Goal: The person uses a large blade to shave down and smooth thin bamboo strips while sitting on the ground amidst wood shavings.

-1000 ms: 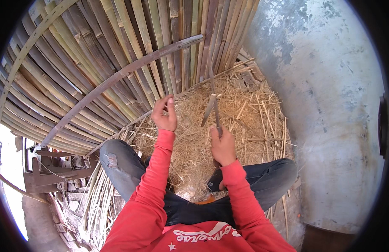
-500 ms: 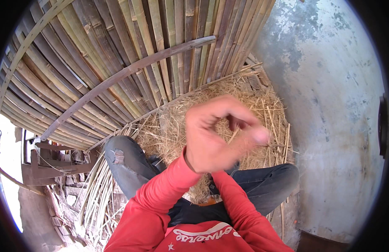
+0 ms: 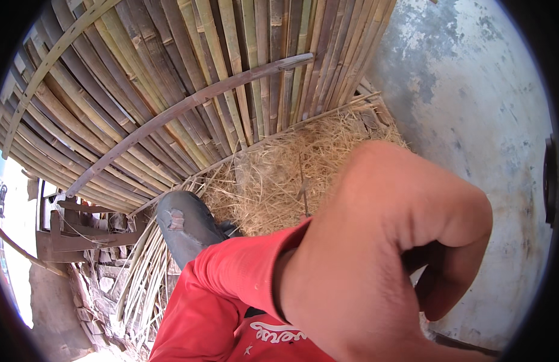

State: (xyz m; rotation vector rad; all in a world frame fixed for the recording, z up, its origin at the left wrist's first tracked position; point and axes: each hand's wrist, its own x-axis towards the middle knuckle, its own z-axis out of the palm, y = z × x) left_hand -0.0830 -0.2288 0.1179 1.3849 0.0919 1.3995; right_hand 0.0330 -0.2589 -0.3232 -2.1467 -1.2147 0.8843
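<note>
My left hand (image 3: 388, 247) is raised close to the camera and fills the lower right of the view. Its fingers curl inward, and whatever they may grip is hidden. The red sleeve (image 3: 249, 265) of my left arm crosses in front of my lap. Behind that sleeve and hand, my right hand and forearm are out of sight. A thin dark upright piece (image 3: 304, 184) pokes up over the sleeve's edge against the straw; I cannot make out its kind.
Pale shavings and straw (image 3: 273, 181) cover the ground ahead. A bamboo slat panel (image 3: 195, 102) with a curved crossbar rises beyond. To the right stands a grey-blue wall (image 3: 472, 120). Thin pale strips (image 3: 143, 271) lie left of my bent knee (image 3: 186, 220), near a brown wooden frame (image 3: 80, 235).
My left hand has come up much nearer to the camera and swung right. It now covers my right arm and right knee, which showed before. The view has shifted slightly.
</note>
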